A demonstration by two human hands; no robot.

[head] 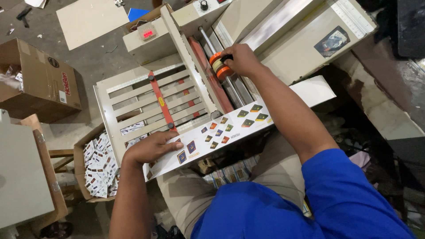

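Note:
My left hand (151, 148) rests palm down on the near left end of a long white printed sheet (230, 128) with small coloured pictures, which lies across the front of a beige paper machine (265, 40). My right hand (240, 59) reaches into the machine and grips an orange and white roller wheel (218, 66) on a metal shaft (208, 40). A slatted beige tray (146, 99) with a red sliding stop (161, 104) extends from the machine's left side.
A cardboard box (84, 166) full of small printed cards sits on the floor at the left. A larger closed carton (40, 79) stands beyond it. A small red digital display (147, 33) sits on the machine. Flat board (90, 17) lies on the floor.

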